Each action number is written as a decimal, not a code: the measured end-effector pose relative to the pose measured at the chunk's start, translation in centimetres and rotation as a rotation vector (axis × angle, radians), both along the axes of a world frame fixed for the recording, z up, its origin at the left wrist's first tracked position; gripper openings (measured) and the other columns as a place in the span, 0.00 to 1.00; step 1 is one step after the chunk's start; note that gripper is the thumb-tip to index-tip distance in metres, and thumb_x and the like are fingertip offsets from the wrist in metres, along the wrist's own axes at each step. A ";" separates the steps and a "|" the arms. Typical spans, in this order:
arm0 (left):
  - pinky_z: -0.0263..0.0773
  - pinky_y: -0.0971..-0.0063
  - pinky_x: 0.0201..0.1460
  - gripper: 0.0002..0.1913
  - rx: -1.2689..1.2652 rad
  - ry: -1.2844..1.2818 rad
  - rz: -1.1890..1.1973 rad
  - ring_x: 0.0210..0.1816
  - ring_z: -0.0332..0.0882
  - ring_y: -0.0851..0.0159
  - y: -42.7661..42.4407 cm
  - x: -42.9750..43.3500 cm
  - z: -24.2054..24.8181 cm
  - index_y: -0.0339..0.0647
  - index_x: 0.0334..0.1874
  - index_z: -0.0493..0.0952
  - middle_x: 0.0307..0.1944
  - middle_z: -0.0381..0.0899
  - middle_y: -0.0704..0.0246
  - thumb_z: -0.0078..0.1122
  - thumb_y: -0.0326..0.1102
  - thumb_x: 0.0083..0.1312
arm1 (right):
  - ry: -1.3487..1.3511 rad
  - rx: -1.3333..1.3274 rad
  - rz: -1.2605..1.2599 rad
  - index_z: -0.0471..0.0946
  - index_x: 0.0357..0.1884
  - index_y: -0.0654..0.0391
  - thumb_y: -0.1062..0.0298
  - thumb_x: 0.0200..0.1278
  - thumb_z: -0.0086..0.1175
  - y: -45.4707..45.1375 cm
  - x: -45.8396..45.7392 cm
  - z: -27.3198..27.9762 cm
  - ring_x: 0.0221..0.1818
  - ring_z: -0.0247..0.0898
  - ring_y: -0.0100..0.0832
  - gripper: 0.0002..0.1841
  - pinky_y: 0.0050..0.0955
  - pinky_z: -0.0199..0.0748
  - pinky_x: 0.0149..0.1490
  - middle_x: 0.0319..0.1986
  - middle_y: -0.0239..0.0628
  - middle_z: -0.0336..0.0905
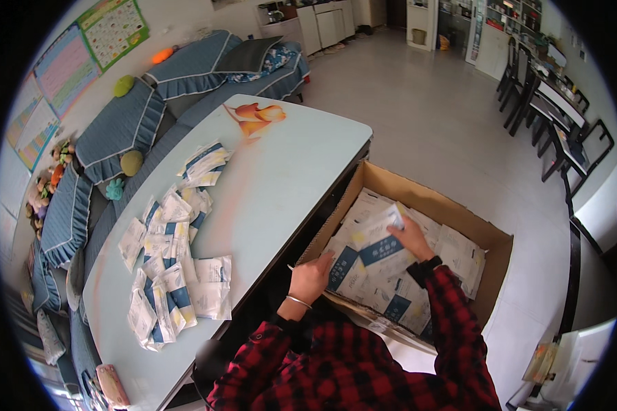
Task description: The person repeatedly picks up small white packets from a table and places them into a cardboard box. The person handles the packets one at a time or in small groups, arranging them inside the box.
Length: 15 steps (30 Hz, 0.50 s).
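A cardboard box (442,202) stands before me, filled with flat white-and-blue plastic packets (362,205). My right hand (414,237) is inside the box, holding a white packet with a blue band (383,246) by its upper right edge; this packet is slightly blurred and tilted over the others. At the box's near left corner is my left hand (311,280), its fingertips beside another blue-banded packet (345,269). Whether it grips that packet or the box edge cannot be made out. More packets of the same kind (175,293) lie in overlapping piles on the glass-topped table (298,149) to the left.
A blue quilted sofa (118,128) with cushions and soft toys runs along the table's far left side. A pink case (112,385) lies at the table's near end. Dark chairs (519,67) and a dining table line the right wall. Tiled floor (416,103) extends behind the box.
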<state>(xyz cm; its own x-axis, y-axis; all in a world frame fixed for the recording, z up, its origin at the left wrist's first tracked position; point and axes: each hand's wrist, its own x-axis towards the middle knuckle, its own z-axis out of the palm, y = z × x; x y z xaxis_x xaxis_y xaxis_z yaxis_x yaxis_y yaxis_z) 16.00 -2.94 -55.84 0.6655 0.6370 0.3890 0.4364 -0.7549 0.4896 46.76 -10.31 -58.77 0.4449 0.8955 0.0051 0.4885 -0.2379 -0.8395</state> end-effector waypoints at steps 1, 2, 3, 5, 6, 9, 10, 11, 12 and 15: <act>0.76 0.56 0.31 0.11 -0.011 0.063 0.016 0.31 0.82 0.48 0.1 0.3 -0.4 0.47 0.51 0.80 0.28 0.82 0.57 0.58 0.35 0.67 | -0.039 -0.033 0.060 0.74 0.56 0.67 0.51 0.61 0.64 0.7 -1.0 -2.1 0.51 0.77 0.53 0.31 0.41 0.74 0.55 0.50 0.55 0.80; 0.76 0.55 0.32 0.12 -0.043 0.144 0.045 0.31 0.82 0.47 0.3 0.5 -0.7 0.48 0.52 0.80 0.28 0.82 0.56 0.57 0.36 0.68 | -0.077 -0.185 0.062 0.73 0.57 0.67 0.48 0.59 0.64 1.0 -2.4 -4.0 0.54 0.74 0.58 0.34 0.44 0.72 0.57 0.53 0.59 0.78; 0.76 0.54 0.32 0.12 -0.052 0.196 0.093 0.31 0.82 0.47 0.4 0.6 -0.8 0.49 0.52 0.80 0.28 0.82 0.56 0.56 0.37 0.68 | -0.128 -0.026 0.146 0.73 0.54 0.69 0.48 0.59 0.64 0.5 -4.7 -5.9 0.57 0.71 0.61 0.34 0.46 0.70 0.59 0.53 0.65 0.75; 0.77 0.51 0.34 0.11 -0.125 0.346 0.070 0.32 0.82 0.44 0.7 0.6 -0.8 0.49 0.49 0.79 0.29 0.82 0.54 0.53 0.38 0.68 | -0.141 -0.119 0.292 0.71 0.50 0.69 0.56 0.59 0.63 1.3 -8.0 -7.9 0.51 0.72 0.64 0.27 0.49 0.71 0.55 0.45 0.68 0.76; 0.77 0.51 0.34 0.08 -0.118 0.380 0.017 0.33 0.82 0.45 1.0 0.5 -0.6 0.46 0.45 0.78 0.28 0.82 0.54 0.53 0.38 0.67 | -0.198 -0.133 0.290 0.70 0.52 0.70 0.62 0.58 0.63 2.2 -9.2 -8.3 0.48 0.73 0.64 0.26 0.50 0.72 0.53 0.42 0.66 0.77; 0.77 0.51 0.35 0.09 -0.120 0.418 0.007 0.33 0.82 0.45 0.8 0.6 0.1 0.45 0.44 0.78 0.28 0.82 0.53 0.53 0.38 0.68 | -0.222 -0.026 0.334 0.70 0.46 0.67 0.63 0.57 0.65 3.2 -10.2 -7.8 0.39 0.79 0.59 0.22 0.49 0.76 0.43 0.33 0.60 0.81; 0.77 0.52 0.37 0.10 -0.127 0.340 0.007 0.33 0.82 0.45 0.5 0.4 0.3 0.47 0.47 0.79 0.29 0.83 0.53 0.53 0.38 0.68 | -0.246 -0.067 0.338 0.71 0.45 0.67 0.63 0.55 0.68 3.4 -10.2 -7.3 0.37 0.79 0.59 0.23 0.48 0.76 0.41 0.32 0.59 0.81; 0.78 0.54 0.42 0.12 -0.191 0.334 -0.006 0.38 0.83 0.46 0.3 0.3 0.6 0.45 0.50 0.79 0.35 0.84 0.54 0.54 0.37 0.68 | -0.279 -0.071 0.337 0.71 0.43 0.66 0.60 0.53 0.70 3.4 -10.4 -6.9 0.35 0.78 0.59 0.25 0.49 0.76 0.39 0.30 0.58 0.81; 0.78 0.56 0.44 0.12 -0.193 0.167 -0.090 0.41 0.82 0.47 0.3 -0.2 1.0 0.44 0.51 0.80 0.38 0.83 0.55 0.55 0.37 0.69 | -0.316 -0.091 0.353 0.71 0.46 0.66 0.62 0.52 0.71 3.5 -10.6 -6.4 0.40 0.77 0.58 0.26 0.48 0.75 0.44 0.36 0.59 0.80; 0.77 0.62 0.52 0.12 -0.222 -0.094 -0.163 0.48 0.81 0.51 1.1 -3.5 3.2 0.40 0.52 0.80 0.45 0.83 0.57 0.58 0.33 0.68 | -0.438 -0.058 0.354 0.69 0.55 0.69 0.62 0.49 0.72 3.0 -11.8 -5.7 0.51 0.72 0.58 0.34 0.48 0.73 0.53 0.48 0.60 0.76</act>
<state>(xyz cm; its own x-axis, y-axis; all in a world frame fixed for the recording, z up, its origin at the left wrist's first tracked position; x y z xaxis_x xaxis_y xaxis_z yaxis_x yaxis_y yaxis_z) 12.48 -1.85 -52.68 0.7337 0.6013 0.3164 0.2634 -0.6809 0.6834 34.92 -7.30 -64.46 0.0851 0.9941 0.0676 0.8466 -0.0364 -0.5311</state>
